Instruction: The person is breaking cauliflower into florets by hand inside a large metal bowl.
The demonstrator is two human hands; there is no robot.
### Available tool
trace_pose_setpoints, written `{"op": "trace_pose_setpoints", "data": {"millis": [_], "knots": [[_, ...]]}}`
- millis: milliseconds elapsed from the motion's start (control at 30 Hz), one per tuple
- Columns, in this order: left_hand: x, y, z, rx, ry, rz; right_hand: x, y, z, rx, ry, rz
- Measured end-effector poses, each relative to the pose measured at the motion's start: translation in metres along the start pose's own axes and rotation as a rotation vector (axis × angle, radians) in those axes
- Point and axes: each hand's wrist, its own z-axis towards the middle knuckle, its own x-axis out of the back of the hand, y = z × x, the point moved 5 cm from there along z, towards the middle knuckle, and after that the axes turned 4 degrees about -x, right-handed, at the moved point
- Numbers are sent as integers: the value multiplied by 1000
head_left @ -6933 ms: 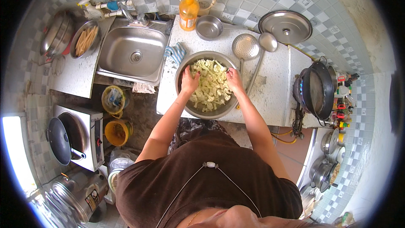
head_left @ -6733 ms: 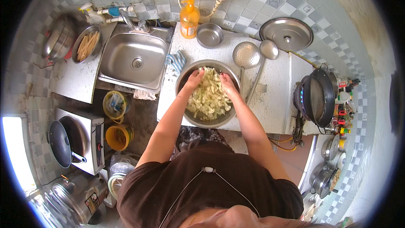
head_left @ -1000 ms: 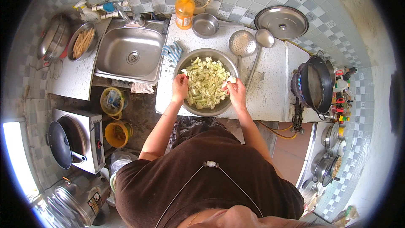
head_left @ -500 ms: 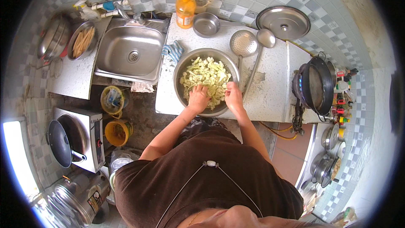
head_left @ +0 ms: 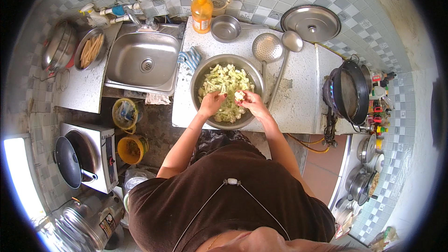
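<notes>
A wide steel bowl [head_left: 197,75] stands on the counter in front of me, with many pale green-white cauliflower pieces [head_left: 224,78] in it. My right hand [head_left: 252,103] is over the bowl's near right part, pinching a cauliflower floret [head_left: 240,96] between thumb and fingers. Across from it, my left hand [head_left: 213,103] hangs over the near left part of the bowl, fingers drawn together and pointing at the floret. Whatever those left fingers hold, if anything, is hidden. A small gap separates the two hands.
Right of the bowl lie a skimmer [head_left: 267,47] and a ladle [head_left: 292,42]. Behind it stand a small steel bowl [head_left: 226,28] and an orange pump bottle [head_left: 201,14]. A blue-white cloth [head_left: 190,59] lies by the sink [head_left: 122,77]. A black wok [head_left: 350,92] sits at right.
Both hands have lifted from the cauliflower and the bowl's edge. My right hand has turned inward and now shows a floret in its fingers. The left hand has drawn slightly left.
</notes>
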Motion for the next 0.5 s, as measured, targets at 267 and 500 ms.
{"op": "trace_pose_setpoints", "data": {"millis": [267,500], "knots": [[9,48,-28,-293,218,96,-20,-23,-12,151,156,-167],[-11,35,-26,-8,-3,-752,-32,-25,-17,182,149,-267]]}}
